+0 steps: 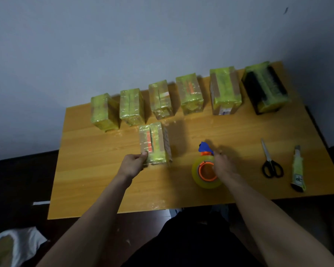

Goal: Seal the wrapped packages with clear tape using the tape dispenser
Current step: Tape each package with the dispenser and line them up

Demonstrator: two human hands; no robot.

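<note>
The tabletop (96, 182) is smooth wood-grain board of orange-yellow colour. Along its far edge stand six box-shaped packages in a row, all covered with shiny, wrinkled clear film over yellow-green tape; the one at the far right corner (265, 89) is black under the film, the next one (225, 91) shows brown cardboard.

A seventh package (154, 144), a small brown carton with a red stripe on top, lies alone nearer to the front edge, left of the middle. The left hand (132, 164) grasps its near left corner, the thumb on the top face.

The tape dispenser (205, 167) lies to the right of this package, apart from it. It has a thick round roll of clear glossy tape on an orange hub and a blue head pointing to the far edge. The right hand (223, 166) rests on the right side of the roll; the view is blurred there, and I cannot tell if the fingers close around it.

Near the right edge lie black-handled scissors (270, 163) and a utility knife (297, 170).
</note>
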